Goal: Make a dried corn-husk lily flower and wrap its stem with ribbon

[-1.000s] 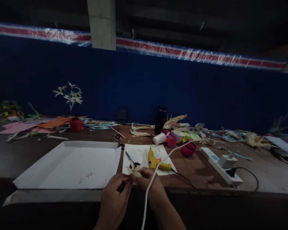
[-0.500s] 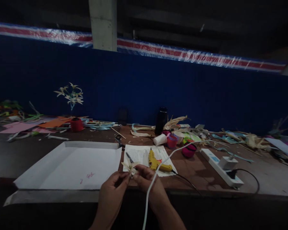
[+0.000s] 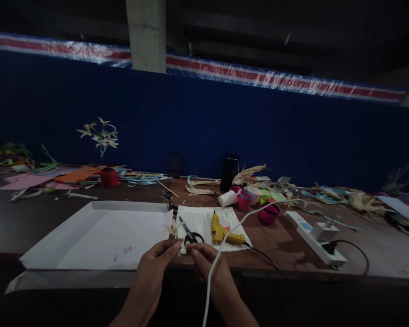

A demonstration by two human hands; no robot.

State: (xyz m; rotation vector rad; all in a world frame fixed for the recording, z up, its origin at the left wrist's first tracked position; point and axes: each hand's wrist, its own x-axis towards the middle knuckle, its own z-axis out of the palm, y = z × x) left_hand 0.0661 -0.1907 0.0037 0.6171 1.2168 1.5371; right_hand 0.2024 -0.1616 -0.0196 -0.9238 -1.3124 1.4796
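My left hand [image 3: 158, 259] pinches a small pale flower [image 3: 172, 228] of husk-like petals, which points up and left from the fingertips. My right hand [image 3: 207, 260] is closed close beside it, thumb against fingers; what it grips, if anything, is too small to make out. Just beyond the fingertips, black-handled scissors [image 3: 191, 235] lie on a printed sheet of paper [image 3: 199, 213]. To their right on the same sheet rests a yellow glue gun [image 3: 220, 229]. A white cable [image 3: 238, 222] passes in front of my right hand.
Left of the hands lies a shallow white box lid [image 3: 98, 240]. A white power strip [image 3: 313, 238] is at right. Behind stand a black bottle [image 3: 229, 172], a tipped white cup [image 3: 227, 198] and a pink pot [image 3: 268, 213]. A red pot [image 3: 108, 177] holds a pale flower stem [image 3: 104, 136].
My hands have drawn slightly apart. The flower has shifted left with my left hand and tilted up, and the scissors' handles now show between the hands.
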